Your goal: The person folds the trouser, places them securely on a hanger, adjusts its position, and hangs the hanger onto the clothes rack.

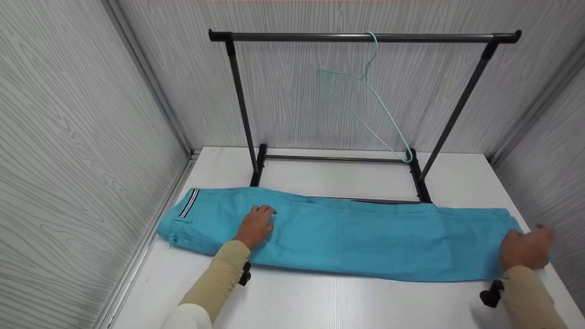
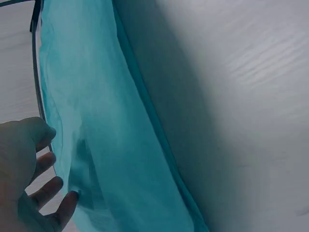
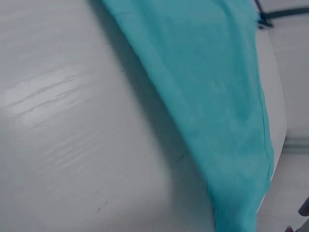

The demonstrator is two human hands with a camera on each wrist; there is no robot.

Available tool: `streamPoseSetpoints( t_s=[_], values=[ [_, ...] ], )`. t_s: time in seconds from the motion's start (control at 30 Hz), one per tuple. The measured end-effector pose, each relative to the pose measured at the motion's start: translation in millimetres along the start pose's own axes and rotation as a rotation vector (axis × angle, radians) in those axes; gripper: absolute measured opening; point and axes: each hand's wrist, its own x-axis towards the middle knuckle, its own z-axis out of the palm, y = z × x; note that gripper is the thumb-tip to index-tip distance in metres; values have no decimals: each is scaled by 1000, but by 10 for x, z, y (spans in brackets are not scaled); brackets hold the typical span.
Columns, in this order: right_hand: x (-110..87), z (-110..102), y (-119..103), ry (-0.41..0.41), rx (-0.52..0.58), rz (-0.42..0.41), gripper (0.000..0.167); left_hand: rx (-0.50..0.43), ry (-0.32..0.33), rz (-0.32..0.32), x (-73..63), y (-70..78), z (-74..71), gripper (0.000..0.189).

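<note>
A pair of turquoise trousers (image 1: 365,237) lies flat, folded lengthwise, across the white table. Its waist, with a striped black-and-white band (image 1: 189,203) and a button (image 1: 173,239), is at the left. My left hand (image 1: 255,227) is over the upper part of the trousers, fingers spread and loosely bent; in the left wrist view no cloth is between these fingers (image 2: 47,191). Over the leg hems at the right end is my right hand (image 1: 525,248), slightly blurred. Only bits of its fingers (image 3: 304,208) show at the right wrist view's edge, apart from the cloth.
Behind the trousers stands a black clothes rack (image 1: 311,37), its base partly under the cloth. A mint-green hanger (image 1: 381,107) hangs from its rail. Grey wood-grain walls enclose the table (image 1: 311,301) at the left, back and right.
</note>
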Motion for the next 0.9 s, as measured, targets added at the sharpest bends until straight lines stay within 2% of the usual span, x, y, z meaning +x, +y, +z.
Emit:
streamPoseSetpoints(
  t_s=[0.03, 0.07, 0.17, 0.23, 0.3, 0.37, 0.43, 0.53, 0.7, 0.8, 0.9],
  values=[
    [-23, 101, -72, 3, -40, -137, 45, 17, -1, -4, 49, -9, 16, 26],
    [-49, 199, -143, -30, -79, -277, 39, 37, -4, -7, 97, -15, 35, 28],
    [-148, 472, -350, -223, -170, -655, 24, 74, -23, -19, 243, -2, 112, 32],
    [-222, 633, -450, -414, -198, -801, 22, 78, -44, -18, 334, 18, 191, 33],
    [-309, 783, -527, -542, -250, -870, 25, 71, -53, 2, 396, 53, 263, 33],
    [-394, 908, -583, -597, -308, -919, 28, 76, -66, 15, 440, 80, 320, 33],
    [-460, 1001, -626, -612, -371, -972, 31, 93, -80, 6, 475, 99, 354, 33],
    [-506, 1075, -660, -590, -442, -1030, 36, 107, -82, -37, 525, 114, 377, 34],
    [-477, 1098, -647, -522, -473, -1044, 43, 164, -43, -76, 599, 103, 422, 34],
    [-441, 1098, -624, -471, -445, -1065, 38, 212, -14, -87, 621, 84, 451, 34],
    [-400, 1091, -603, -409, -414, -1085, 24, 237, -3, -105, 632, 65, 454, 35]
  ],
)
